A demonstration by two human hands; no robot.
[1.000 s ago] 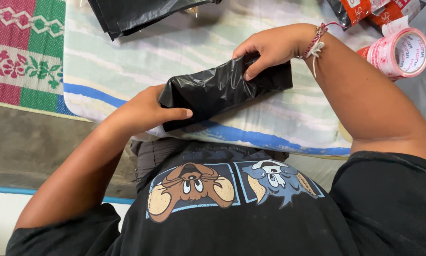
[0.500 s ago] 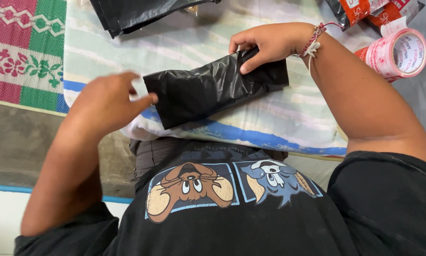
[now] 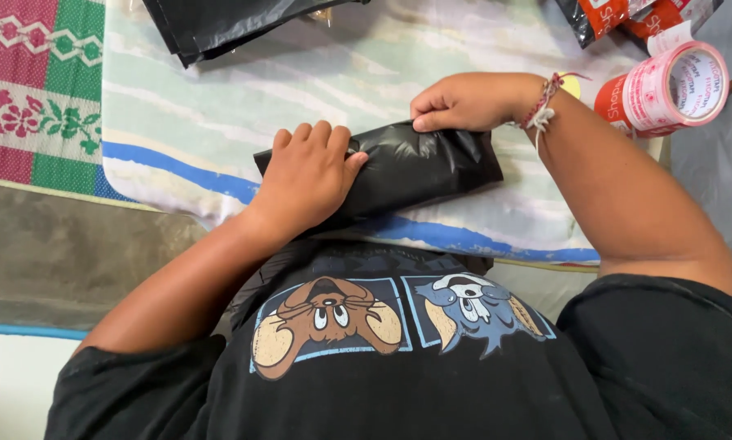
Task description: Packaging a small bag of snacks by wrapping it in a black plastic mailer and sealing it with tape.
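Black parcel [image 3: 415, 167] lies under both hands.

A black plastic parcel [image 3: 415, 167], oblong and glossy, is lying across a pale striped cloth, with a hand pressing each end. At the top edge, more black bags [image 3: 219, 24] are lying flat, running out of view. In the top right corner, red and black pouches [image 3: 626, 15] are poking in, partly cut off. Just below them, a tape roll [image 3: 667, 85] with red and white printing is resting on its side.
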